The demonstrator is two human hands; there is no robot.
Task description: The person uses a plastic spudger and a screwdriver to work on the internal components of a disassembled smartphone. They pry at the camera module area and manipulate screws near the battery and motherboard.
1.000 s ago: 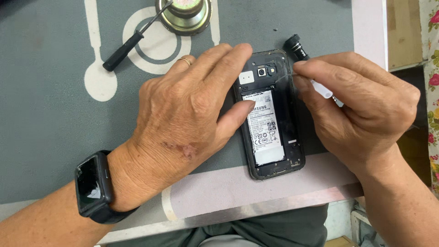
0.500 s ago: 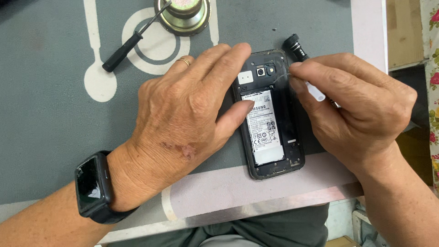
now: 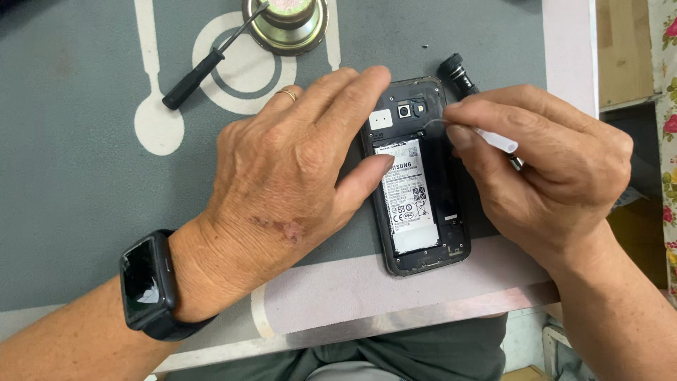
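While the left hand lies flat over the upper left side of the opened phone, its fingers spread and closed on nothing, the thumb presses on the edge of the battery and steadies the whole body against the desk. The phone sits face down near the desk's front edge, partly on the grey mat and partly on its pale border, with its back cover off.

From the head camera, the right hand has its grip pinched shut on a thin white-handled tool, whose fine tip meets the phone's right rim just beside the camera lens. As I judge it, the work goes best with the tip kept shallow at that rim and moved by small wrist motions, the left hand bearing down so the phone does not slide; a slip toward the battery or lens would be the thing to guard against.

As for holders, the phone's open shell carries the battery with its white label, seated flat in its bay. A round brass-coloured dish stands at the top of the mat; I cannot tell what, if anything, is inside. A black screwdriver rests with its tip at that dish, and a black cylindrical tool lies just beyond the phone's top right corner.
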